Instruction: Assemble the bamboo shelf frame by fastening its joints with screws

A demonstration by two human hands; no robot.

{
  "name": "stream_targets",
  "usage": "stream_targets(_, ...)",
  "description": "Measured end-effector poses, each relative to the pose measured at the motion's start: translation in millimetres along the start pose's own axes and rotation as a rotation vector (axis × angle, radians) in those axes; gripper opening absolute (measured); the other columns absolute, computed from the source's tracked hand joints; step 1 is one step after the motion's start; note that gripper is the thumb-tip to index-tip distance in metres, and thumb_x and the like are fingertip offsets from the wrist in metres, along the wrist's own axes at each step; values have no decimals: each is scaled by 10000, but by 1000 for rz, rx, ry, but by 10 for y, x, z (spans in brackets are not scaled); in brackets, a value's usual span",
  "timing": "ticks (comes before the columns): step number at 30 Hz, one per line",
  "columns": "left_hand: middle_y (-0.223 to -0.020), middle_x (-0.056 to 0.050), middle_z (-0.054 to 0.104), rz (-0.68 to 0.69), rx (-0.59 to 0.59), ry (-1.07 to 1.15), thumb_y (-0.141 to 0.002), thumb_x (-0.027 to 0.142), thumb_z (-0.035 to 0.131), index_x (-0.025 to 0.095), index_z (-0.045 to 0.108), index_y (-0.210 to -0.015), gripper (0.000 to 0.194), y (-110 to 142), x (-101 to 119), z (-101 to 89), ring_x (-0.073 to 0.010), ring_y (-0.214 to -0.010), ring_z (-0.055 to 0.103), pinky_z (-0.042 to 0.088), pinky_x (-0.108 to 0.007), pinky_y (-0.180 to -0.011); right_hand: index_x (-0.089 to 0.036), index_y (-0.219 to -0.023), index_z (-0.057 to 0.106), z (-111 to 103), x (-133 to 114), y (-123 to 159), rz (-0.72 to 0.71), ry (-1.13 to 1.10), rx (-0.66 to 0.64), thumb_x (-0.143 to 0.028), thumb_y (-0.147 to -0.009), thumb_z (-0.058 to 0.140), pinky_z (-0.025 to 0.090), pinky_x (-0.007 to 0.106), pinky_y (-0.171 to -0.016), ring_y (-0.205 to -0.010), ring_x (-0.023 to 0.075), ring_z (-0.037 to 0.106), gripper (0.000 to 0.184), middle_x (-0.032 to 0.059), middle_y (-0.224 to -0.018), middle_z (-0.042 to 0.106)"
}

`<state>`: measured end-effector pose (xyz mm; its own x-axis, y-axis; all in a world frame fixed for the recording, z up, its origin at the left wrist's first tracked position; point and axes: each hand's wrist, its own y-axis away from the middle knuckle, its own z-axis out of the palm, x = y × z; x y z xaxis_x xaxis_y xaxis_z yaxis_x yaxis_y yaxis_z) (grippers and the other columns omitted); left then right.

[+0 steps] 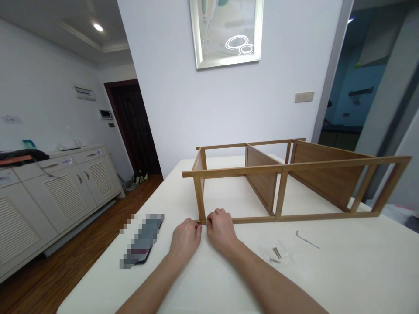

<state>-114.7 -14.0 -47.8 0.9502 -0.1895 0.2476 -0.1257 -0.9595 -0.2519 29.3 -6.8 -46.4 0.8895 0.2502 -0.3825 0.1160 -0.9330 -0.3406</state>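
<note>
A wooden shelf rack point(237, 173) lies on its side on the white table point(356, 266), with its panels standing upright between the rails. At its near left lower corner, my left hand point(185, 236) has curled fingers against the short end of the bottom rail. Just right of the corner post, my right hand point(221, 229) closes its fingers on the same rail. The fingertips of both hands are partly hidden, so any small part between them cannot be made out. To the right of my right forearm, several screws point(277, 253) lie on a clear plastic bag point(290, 258). Beyond them rests a bent hex key point(307, 240).
A dark, pixelated flat object point(145, 240), perhaps a phone, lies left of my left hand. Behind the table is a wall with a framed picture point(229, 64) and a switch point(304, 97). A white cabinet point(65, 183) stands at the left, near a dark door point(134, 122).
</note>
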Motion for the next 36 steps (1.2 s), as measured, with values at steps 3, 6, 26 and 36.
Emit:
stream_targets(3,-887,-57,690,-16,-10,9,-906,256,469,188,702,-865,246,-15,13,-12,-181,-813,649,406,-274,-732,-171,-898,689,11,14,-3,-4,2,6,-172,-861,522,307,345,-795,-955,230,531,171,90,-963,659)
stream_targets(6,-871,-58,703,-79,-1,77,-876,250,513,181,699,-827,204,-30,6,-24,-186,-803,650,400,-274,-720,-172,-894,690,11,16,-4,-8,5,8,-168,-858,520,307,347,-791,-960,231,529,174,92,-963,659)
stream_targets(26,-869,-46,720,-131,-20,91,-856,389,566,199,720,-860,244,2,8,-73,-202,-806,654,424,-290,-721,-174,-905,694,-21,1,-12,9,-3,-21,-168,-856,534,316,340,-802,-969,227,535,168,88,-967,664)
stream_targets(36,-915,-62,700,-71,-39,-28,-905,265,467,189,709,-896,254,-7,55,-53,-187,-843,656,419,-279,-740,-167,-907,701,-40,-21,1,8,-7,-23,-170,-866,519,319,344,-807,-967,231,532,186,101,-971,661)
